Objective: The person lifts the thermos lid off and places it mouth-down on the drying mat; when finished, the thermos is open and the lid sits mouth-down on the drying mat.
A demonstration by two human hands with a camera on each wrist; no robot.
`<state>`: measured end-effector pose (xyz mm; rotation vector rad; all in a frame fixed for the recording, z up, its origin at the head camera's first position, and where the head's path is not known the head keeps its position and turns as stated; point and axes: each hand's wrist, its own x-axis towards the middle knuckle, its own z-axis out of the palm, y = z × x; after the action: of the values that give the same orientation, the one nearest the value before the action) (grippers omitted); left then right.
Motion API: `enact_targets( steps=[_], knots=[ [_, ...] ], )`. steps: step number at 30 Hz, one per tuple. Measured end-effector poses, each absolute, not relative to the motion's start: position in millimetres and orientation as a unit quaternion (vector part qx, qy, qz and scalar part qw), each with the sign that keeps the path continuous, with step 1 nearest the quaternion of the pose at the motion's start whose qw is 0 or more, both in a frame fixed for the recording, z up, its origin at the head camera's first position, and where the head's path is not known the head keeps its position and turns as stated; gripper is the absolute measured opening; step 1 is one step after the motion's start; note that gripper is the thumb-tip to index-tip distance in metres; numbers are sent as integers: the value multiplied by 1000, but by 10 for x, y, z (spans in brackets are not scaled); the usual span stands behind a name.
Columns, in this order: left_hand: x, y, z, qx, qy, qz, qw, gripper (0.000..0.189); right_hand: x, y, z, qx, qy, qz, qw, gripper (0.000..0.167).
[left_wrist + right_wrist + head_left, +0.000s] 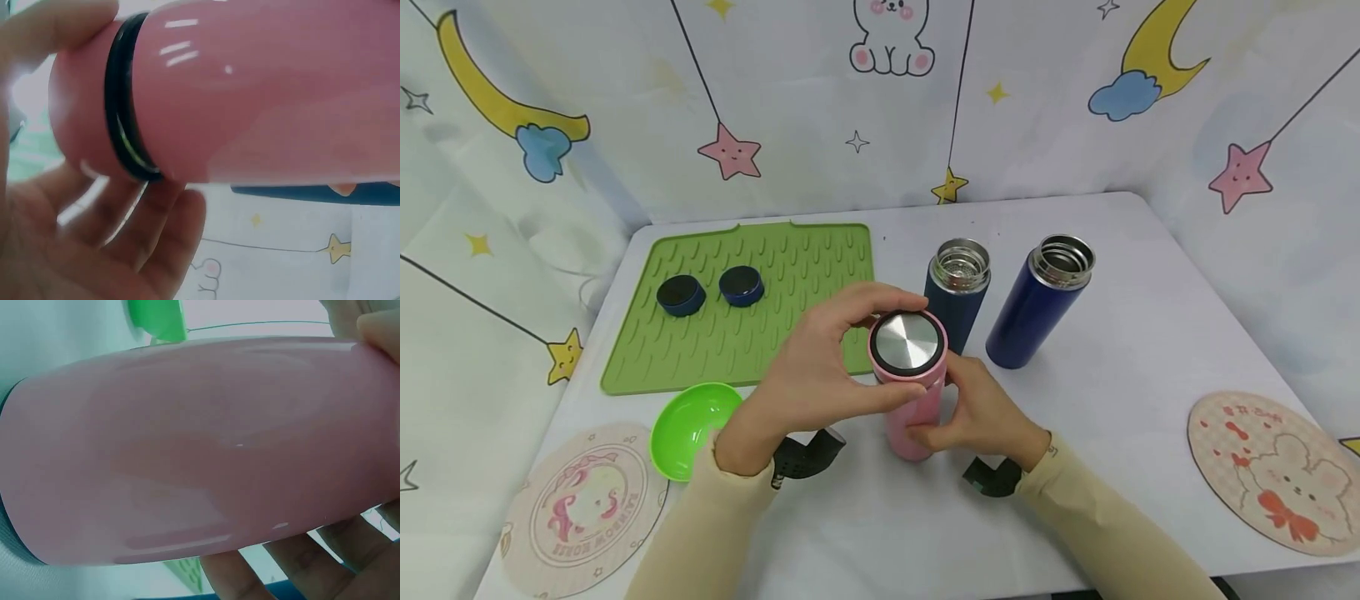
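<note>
A pink thermos bottle (916,421) stands upright near the middle of the table, its lid (907,342) topped with a silver disc in a black ring. My left hand (820,358) grips the lid, thumb in front and fingers behind. Lower down, my right hand (988,408) holds the bottle's body from the right. In the left wrist view a black band (122,100) runs between the lid and the pink body (269,94). The right wrist view is mostly filled by the body (200,450), with fingers (306,559) curled behind it.
Behind stand two lidless bottles, a dark teal one (955,308) and a blue one (1033,312). Two dark blue lids (681,296) (741,286) lie on the green mat (805,258). A green bowl (688,425) overlaps a round placemat (587,500) at left; another placemat (1273,475) lies right.
</note>
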<state>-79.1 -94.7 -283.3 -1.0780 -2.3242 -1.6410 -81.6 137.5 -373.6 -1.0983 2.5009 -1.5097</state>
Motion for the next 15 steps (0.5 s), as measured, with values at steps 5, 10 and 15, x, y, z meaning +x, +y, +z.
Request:
enact_targets(
  steps=[5,10,15],
  knots=[
    [-736,-900,-2781,-326,-780,-526,96,69,-792,1376,-3723,-339,812,-475,-6,73],
    [-708,-876,-2751,-314,-786,-520,112,68,-770,1382,-3709,-331,815,-476,-5,72],
    [-686,-885,-2738,-302,-783,-533,109,69,-745,1391,-3707,-330,808,-488,1,73]
  ],
)
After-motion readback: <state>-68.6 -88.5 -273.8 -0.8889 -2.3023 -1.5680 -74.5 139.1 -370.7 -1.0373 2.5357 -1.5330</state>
